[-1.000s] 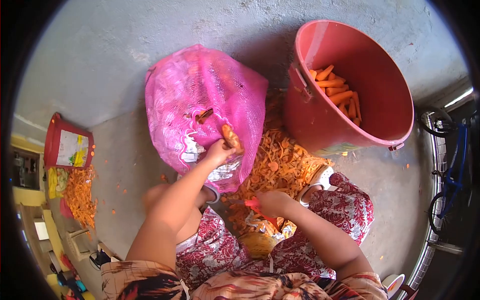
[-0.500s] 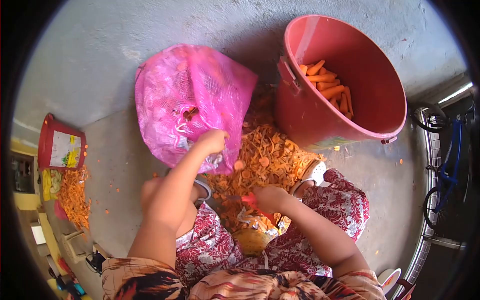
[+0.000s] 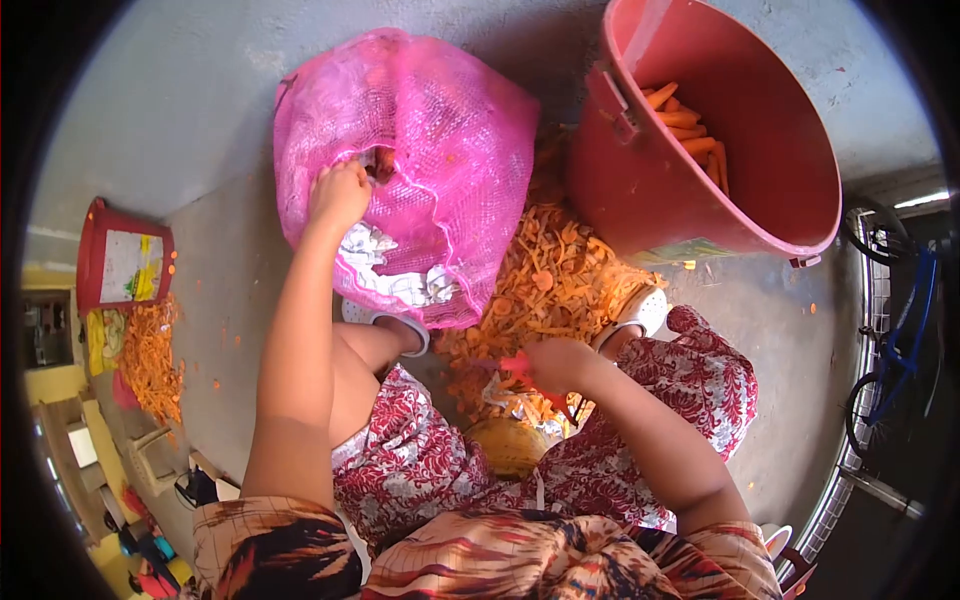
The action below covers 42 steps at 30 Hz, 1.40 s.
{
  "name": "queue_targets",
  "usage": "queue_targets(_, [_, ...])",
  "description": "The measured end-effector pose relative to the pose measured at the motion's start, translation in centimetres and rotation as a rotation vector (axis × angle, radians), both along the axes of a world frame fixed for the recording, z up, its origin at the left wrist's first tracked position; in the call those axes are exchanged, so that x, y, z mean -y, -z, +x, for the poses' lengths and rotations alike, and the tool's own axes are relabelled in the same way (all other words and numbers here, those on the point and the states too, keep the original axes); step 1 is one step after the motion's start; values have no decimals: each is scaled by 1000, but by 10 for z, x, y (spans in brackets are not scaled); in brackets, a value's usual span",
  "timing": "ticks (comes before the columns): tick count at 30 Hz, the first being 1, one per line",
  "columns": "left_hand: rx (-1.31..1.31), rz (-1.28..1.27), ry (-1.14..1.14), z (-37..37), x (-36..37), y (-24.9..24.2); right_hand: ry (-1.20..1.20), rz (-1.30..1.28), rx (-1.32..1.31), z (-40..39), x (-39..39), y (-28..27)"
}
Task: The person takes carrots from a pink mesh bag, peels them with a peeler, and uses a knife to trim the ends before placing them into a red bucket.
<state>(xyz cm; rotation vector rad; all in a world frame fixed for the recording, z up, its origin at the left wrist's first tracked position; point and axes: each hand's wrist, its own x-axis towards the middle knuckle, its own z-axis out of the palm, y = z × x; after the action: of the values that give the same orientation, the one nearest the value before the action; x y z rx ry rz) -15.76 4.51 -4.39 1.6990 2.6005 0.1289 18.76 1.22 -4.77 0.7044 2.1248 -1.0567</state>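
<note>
Starting at the left, I see a small red bucket (image 3: 90, 262) with a white and yellow label. Beside it lies a pile of thin, curly orange peels (image 3: 153, 360) on the smooth grey floor (image 3: 255, 410).

Next, in front of my knees, sits a big pink mesh sack (image 3: 460, 140), round and bumpy, with tiny holes like a net. Its mouth has a wavy, pale edge, and crinkly white sheets (image 3: 425, 286) poke out of it. One brownish-orange carrot (image 3: 383, 160) peeks from the opening.

Between the sack and the bin is a messy heap of carrot peels (image 3: 560, 280), all thin strips with a few round slices. A round yellow thing (image 3: 508, 448) sits between my legs. The tall red bin (image 3: 630, 200) is hard, shiny plastic, and smooth orange carrots (image 3: 695, 135) lie inside. Far right is a blue bike (image 3: 921, 300).

My left hand (image 3: 343, 192) is at the sack's opening, fingers bent and touching the mesh right by the carrot. I can't tell if they pinch anything. My right hand (image 3: 562, 365) is closed tight around a red-handled tool (image 3: 516, 366) above the peels; its tip is too blurry to make out.
</note>
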Motion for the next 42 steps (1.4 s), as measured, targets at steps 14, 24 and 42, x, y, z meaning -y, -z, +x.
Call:
queue_targets(14, [-122,-235,1,13,9,6,4,24,19,-12,9,3])
queue_targets(24, [-104,-468,-143,6,18,-5,-26,50,-9,-12,7,10])
queue_targets(42, [-140,-508,2,-8,43,-26,-10,32,-53,3,6,20])
